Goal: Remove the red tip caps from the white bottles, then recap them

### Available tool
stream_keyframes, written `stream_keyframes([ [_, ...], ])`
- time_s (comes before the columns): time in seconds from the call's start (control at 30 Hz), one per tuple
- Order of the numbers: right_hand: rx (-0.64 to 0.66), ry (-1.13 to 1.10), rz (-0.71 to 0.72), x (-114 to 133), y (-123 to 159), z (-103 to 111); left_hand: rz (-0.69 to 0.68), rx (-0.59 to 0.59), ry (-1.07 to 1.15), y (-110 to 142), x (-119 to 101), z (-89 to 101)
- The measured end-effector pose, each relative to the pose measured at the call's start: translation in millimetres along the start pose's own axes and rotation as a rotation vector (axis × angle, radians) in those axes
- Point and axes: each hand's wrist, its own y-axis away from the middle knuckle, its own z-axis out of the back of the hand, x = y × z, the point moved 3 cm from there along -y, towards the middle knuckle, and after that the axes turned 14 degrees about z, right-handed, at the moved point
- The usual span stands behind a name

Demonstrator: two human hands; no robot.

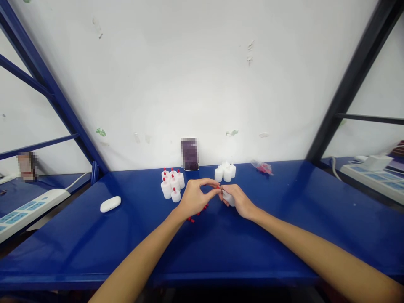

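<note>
My right hand (238, 198) is wrapped around a small white plastic bottle (228, 198), which lies tilted with its tip toward the left. Thumb and fingertips of my left hand (198, 195) pinch a red cap (218, 187) at that tip. Whether the cap sits fully on the bottle I cannot tell. Several loose red caps (192, 219) lie on the table beneath my left hand, partly hidden by it. To the left stands a group of white bottles with red caps (172, 185). Behind my hands is a cluster of white bottles without red caps (224, 171).
A phone (190, 155) leans against the wall behind the blue table (142, 252). A clear bag with red pieces (263, 167) lies at the back right. On the left is a white rounded case (110, 204). Power strips (31, 208) lie beyond the metal posts at both sides.
</note>
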Motion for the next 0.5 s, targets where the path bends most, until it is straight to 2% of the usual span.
stream_keyframes([
  [0.23,0.052,0.005,0.035,5,2,-3,-0.039,-0.006,0.102,5,0,-9.1],
  [0.5,0.06,-0.02,0.042,1,5,-1,0.007,0.052,0.136,9,-4,-17.3],
])
